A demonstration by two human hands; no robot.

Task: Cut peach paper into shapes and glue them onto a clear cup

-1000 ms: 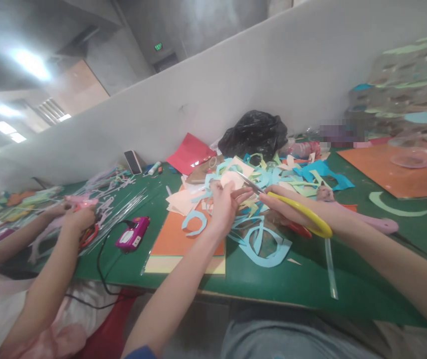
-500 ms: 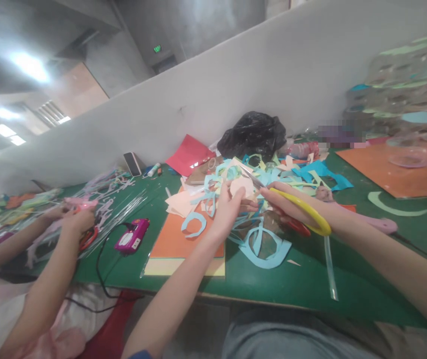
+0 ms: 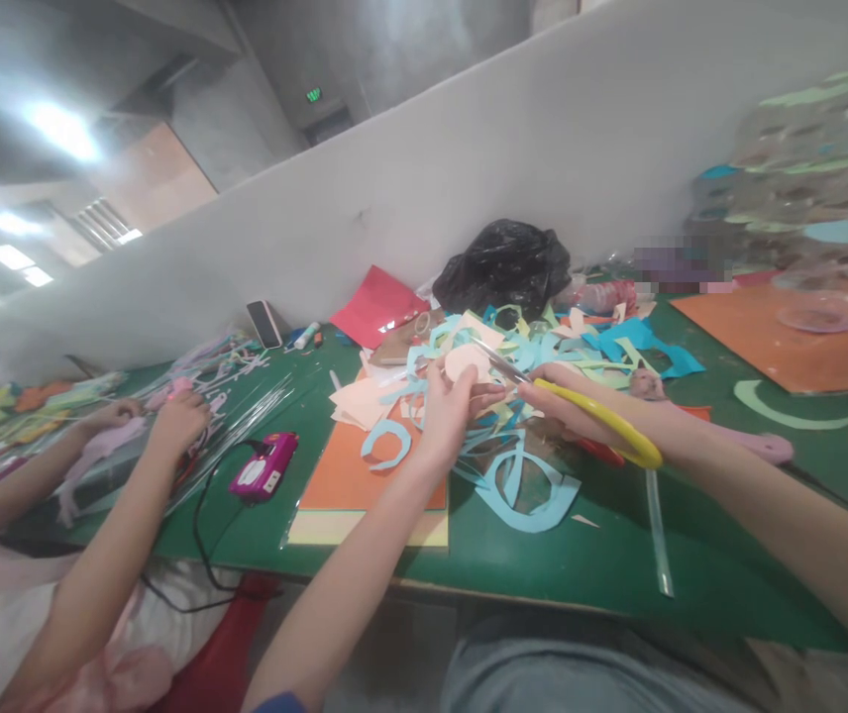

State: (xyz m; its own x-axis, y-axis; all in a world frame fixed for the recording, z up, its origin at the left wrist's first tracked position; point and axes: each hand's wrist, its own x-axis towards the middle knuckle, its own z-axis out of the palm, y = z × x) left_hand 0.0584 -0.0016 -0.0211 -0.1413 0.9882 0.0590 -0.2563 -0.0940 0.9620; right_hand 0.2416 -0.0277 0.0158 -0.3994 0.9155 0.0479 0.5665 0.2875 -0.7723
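A rounded piece of pale peach paper [image 3: 463,362] is pinched between the thumb and fingers of my left hand [image 3: 454,406]. My right hand [image 3: 554,396] is closed round scissors [image 3: 617,421] with yellow and red handles. Their metal blades point left, close to the right edge of the peach paper. Below both hands lies a heap of paper scraps, mostly light blue, with a cut blue ring [image 3: 385,446] on the left and a larger blue cut-out [image 3: 532,510] in front.
Orange sheets [image 3: 346,475] lie left of my forearm, near a purple device [image 3: 265,467] with a black cable. Behind the scraps is a black plastic bag [image 3: 502,267]. A co-worker's hands [image 3: 182,426] are at the left. Stacked clear plastic containers [image 3: 810,188] stand far right.
My left hand and the peach paper have shifted slightly left, and the scissors blades look more spread. The co-worker's near hand has moved up and right.
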